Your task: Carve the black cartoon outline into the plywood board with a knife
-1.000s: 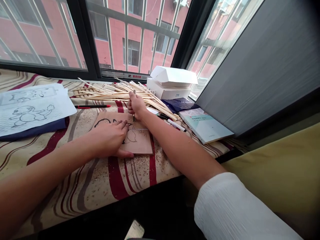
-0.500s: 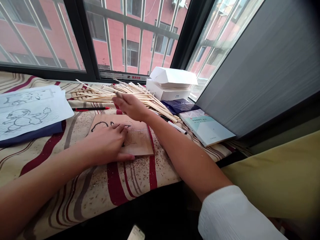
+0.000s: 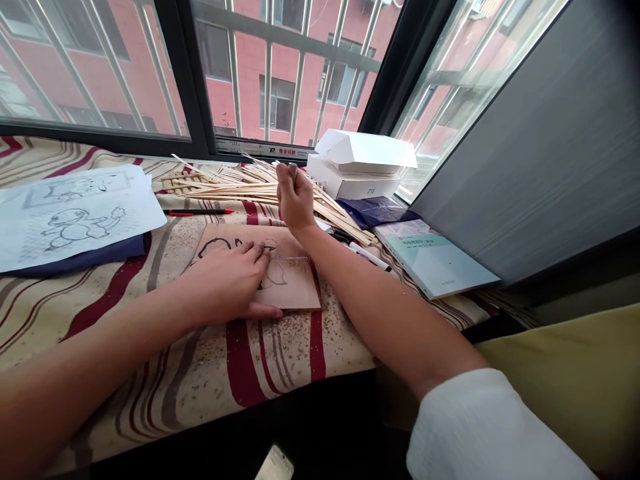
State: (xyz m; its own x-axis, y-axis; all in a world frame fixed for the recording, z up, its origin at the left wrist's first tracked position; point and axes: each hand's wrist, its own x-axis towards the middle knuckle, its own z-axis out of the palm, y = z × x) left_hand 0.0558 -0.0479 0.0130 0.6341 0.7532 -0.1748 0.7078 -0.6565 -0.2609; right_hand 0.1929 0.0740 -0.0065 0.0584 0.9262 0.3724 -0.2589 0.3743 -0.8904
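Note:
My left hand (image 3: 227,283) lies flat across a thin wooden board (image 3: 303,290), its fingers stretched out and its thumb along the near edge. Dark curved lines and a fine outline mark the board; part of this drawing is under my hand. Above the board's far right corner, my right hand (image 3: 296,200) is closed in a fist around a slim tool (image 3: 293,171). Only the tool's dark end shows at the top of the fist, so its kind cannot be made out. Pale wood crumbs are scattered on the striped cloth (image 3: 245,367) around the board.
Printed drawings (image 3: 85,213) lie at the left, near a red and black pen (image 3: 200,212). Thin wooden strips (image 3: 225,187) are heaped behind the board. A white box (image 3: 357,177), a book (image 3: 440,260) and a white marker (image 3: 369,255) are at the right. A phone (image 3: 276,463) shows below the cloth's edge.
My right hand has risen and turned more upright, still closed round the tool, and is farther from my left hand. My left hand stays on the board. The whole view has shifted slightly.

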